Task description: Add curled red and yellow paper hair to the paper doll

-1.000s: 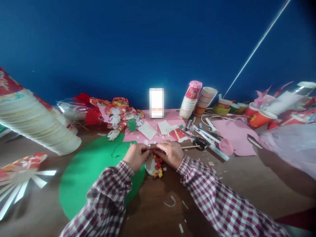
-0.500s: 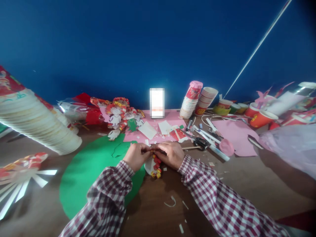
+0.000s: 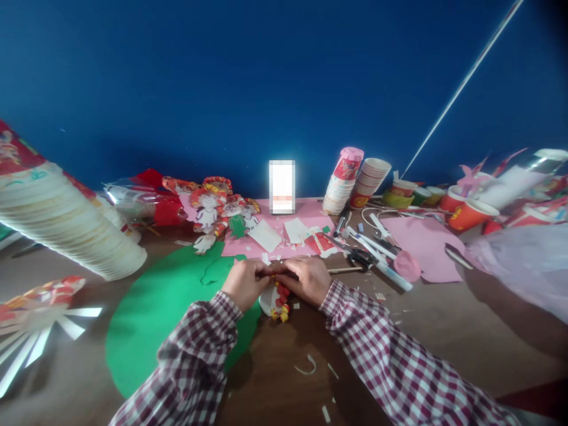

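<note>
My left hand (image 3: 243,283) and my right hand (image 3: 307,278) meet at the middle of the brown table, both in checked sleeves. Their fingers are closed together on a small paper craft piece (image 3: 276,299), white with red and yellow bits, which hangs below the fingertips. The part pinched between the fingers is hidden. The left hand rests over the edge of a big green paper circle (image 3: 155,313). A thin wooden stick (image 3: 344,270) lies just right of my right hand.
Black scissors (image 3: 360,258) and several markers (image 3: 386,269) lie right of the hands. Pink paper sheets (image 3: 423,239), paper figures (image 3: 213,207), stacked paper cups (image 3: 350,177) and a long cup stack (image 3: 57,219) crowd the back. Paper scraps (image 3: 306,367) dot the near table.
Both hands stay pinched on the craft piece; it has shifted very slightly. The view has dipped a little.
</note>
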A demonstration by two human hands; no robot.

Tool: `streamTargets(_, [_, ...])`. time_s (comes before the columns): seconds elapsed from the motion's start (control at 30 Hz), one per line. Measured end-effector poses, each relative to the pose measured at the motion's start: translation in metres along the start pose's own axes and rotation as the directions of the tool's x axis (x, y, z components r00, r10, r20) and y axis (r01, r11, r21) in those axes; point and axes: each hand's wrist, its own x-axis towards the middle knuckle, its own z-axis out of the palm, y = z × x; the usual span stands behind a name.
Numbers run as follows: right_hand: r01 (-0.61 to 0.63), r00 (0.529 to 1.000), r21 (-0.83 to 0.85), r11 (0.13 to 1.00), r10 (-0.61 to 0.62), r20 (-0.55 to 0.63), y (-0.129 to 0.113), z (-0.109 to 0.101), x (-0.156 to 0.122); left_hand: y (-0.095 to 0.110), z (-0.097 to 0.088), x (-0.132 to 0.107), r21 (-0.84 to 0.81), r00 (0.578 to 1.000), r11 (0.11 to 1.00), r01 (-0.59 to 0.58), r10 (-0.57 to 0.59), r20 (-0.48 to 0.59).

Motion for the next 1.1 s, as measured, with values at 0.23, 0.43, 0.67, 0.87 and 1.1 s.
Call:
streamTargets(0.23, [0.013,1.0,0.01,1.0,-0.013,-0.027,0.0001,0.0011,0.0003,-0.002,0.0009,0.0003,0.014,1.0,1.0,-0.012,0.012,-0.012])
streamTargets(0.43, [0.033,0.999,-0.004,0.999,-0.033,-0.024,0.0015,0.0017,0.0001,-0.0035,0.0017,0.0015,0.038,0.999,0.998,-0.046,0.047,-0.021])
streamTargets(0.67, [0.04,0.999,-0.012,0.999,-0.041,-0.031,0.0024,0.0027,0.0005,-0.0018,0.0053,0.0005,0.035,0.999,0.999,-0.026,0.027,-0.035])
streamTargets(0.87, [0.027,0.999,-0.028,0.999,-0.027,-0.025,0.0023,0.0044,0.0011,-0.0007,0.0047,-0.0005,0.028,0.999,1.0,0.006,-0.005,-0.04])
streamTargets(1.1, [0.013,0.999,-0.098,0.995,-0.016,-0.029,0.0018,0.0039,0.0011,0.0004,0.0044,-0.0007,-0.003,0.999,1.0,0.01,-0.01,-0.046])
